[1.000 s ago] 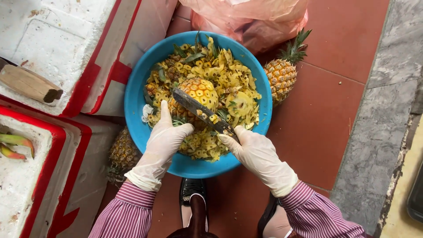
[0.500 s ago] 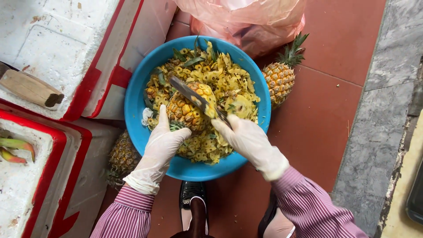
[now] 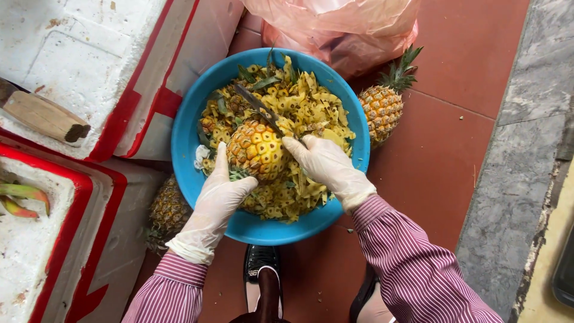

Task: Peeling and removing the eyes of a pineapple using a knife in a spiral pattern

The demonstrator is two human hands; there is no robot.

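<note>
A partly peeled pineapple (image 3: pixel 257 148) sits over a blue basin (image 3: pixel 185 134) full of yellow peelings. My left hand (image 3: pixel 216 200), in a white glove, holds the pineapple from its near side by the leafy end. My right hand (image 3: pixel 326 166), also gloved, grips a knife (image 3: pixel 258 107) whose dark blade lies across the top of the fruit, pointing up and to the left.
A whole pineapple (image 3: pixel 382 104) lies on the red tile floor right of the basin, another (image 3: pixel 169 209) at its lower left. White foam boxes with red tape (image 3: pixel 84 66) stand on the left, a pink plastic bag (image 3: pixel 341 30) behind. A grey stone kerb (image 3: pixel 526 149) runs along the right.
The knife has swung from lying low across the fruit to pointing up-left over its top. My right hand moved up and left toward the pineapple.
</note>
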